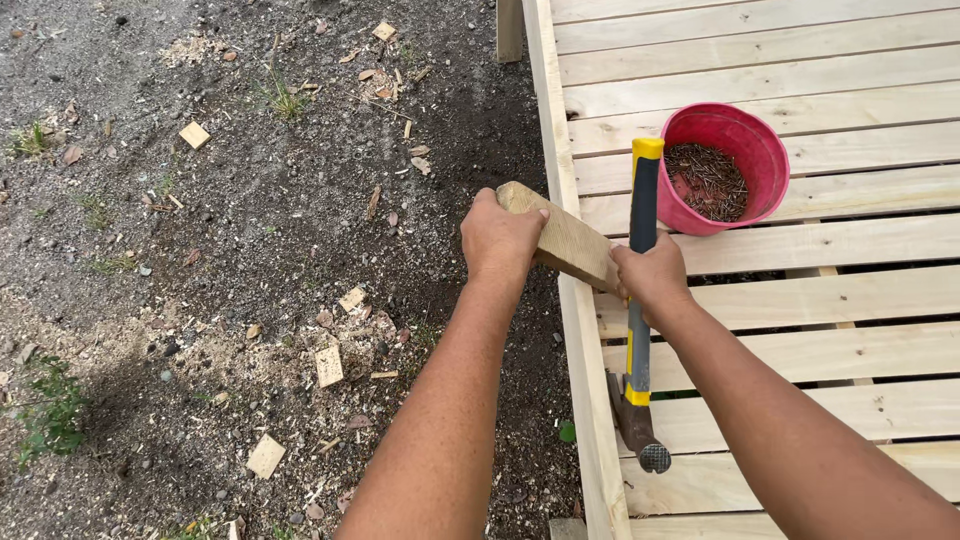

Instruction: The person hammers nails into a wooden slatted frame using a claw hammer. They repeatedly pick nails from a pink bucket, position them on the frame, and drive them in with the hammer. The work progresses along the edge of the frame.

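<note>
Hands both busy, I see | left hand (500,240) fingers wrapped over wood block (560,242), pressed on slatted platform (800,300) edge at centre | right hand (652,275) steadies block's other end, gripping hammer (640,330) head-down | red bucket (725,165) at 2 o'clock, holding nails (708,180).

Rough pale wood block (562,242) — hammer (640,300) handle likely rubber; glossy plastic bucket (725,165).
</note>
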